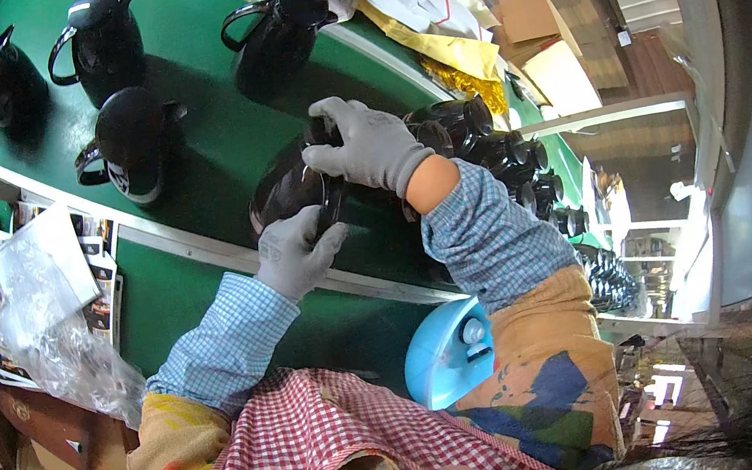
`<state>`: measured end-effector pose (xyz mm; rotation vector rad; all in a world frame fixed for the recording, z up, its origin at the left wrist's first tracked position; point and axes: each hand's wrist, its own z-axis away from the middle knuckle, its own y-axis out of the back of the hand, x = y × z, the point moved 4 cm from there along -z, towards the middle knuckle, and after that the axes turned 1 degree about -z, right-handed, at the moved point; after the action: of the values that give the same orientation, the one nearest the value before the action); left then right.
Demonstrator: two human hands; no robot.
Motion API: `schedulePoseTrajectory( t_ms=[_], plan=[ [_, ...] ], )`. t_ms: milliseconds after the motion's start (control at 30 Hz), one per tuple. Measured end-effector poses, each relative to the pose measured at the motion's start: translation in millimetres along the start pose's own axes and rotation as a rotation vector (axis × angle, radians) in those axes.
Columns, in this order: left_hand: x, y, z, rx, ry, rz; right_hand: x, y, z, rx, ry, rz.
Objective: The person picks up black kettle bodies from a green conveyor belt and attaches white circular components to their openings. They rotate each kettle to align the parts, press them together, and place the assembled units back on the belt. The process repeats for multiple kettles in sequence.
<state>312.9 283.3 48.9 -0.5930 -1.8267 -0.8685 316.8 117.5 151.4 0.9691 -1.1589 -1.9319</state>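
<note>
- While you lean over the green belt (212,133), both gloved hands meet on one black jug (290,189), which sits near the belt's near edge, just past the pale rail (202,251) that borders it.
- Your left hand (295,253) closes around the jug's near end, fingers wrapped over its rim or handle; exactly which part it pinches is hidden by the glove.
- Your right hand (367,148) lies on top of the jug's far end, fingers curled down and pressed on the dark body.
- From these grips, the jug seems tipped on its side, its long axis running from your left hand up and to the right toward your right hand.
- Your left hand is the nearer one to your body; the right reaches further across the belt.
- Just right of the right hand, a row of black jugs (506,155) crowds along the belt, touching or nearly so.
- Four more jugs (130,141) stand apart toward the belt's far left corner.
- Below the rail, a blue lid (449,351) sits by your right sleeve.
</note>
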Motion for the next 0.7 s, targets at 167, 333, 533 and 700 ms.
schedulePoseTrajectory(
  t_ms=[167,333,533,700],
  plan=[
    [-23.4,38.3,-49.4,0.305,-0.028,0.177,41.4,51.5,-18.9,0.338,0.134,0.022],
    [-59.1,53.4,-158.8,0.519,-0.041,-0.129,128.6,87.9,-53.6,0.357,-0.211,-0.002],
    [-72.9,68.7,-250.7,0.301,0.526,-0.651,163.2,72.8,-72.5,0.146,-0.417,0.232],
    [-77.2,62.5,-228.9,0.125,0.474,-0.441,110.4,68.0,-79.6,0.422,0.015,0.263]
  ],
)
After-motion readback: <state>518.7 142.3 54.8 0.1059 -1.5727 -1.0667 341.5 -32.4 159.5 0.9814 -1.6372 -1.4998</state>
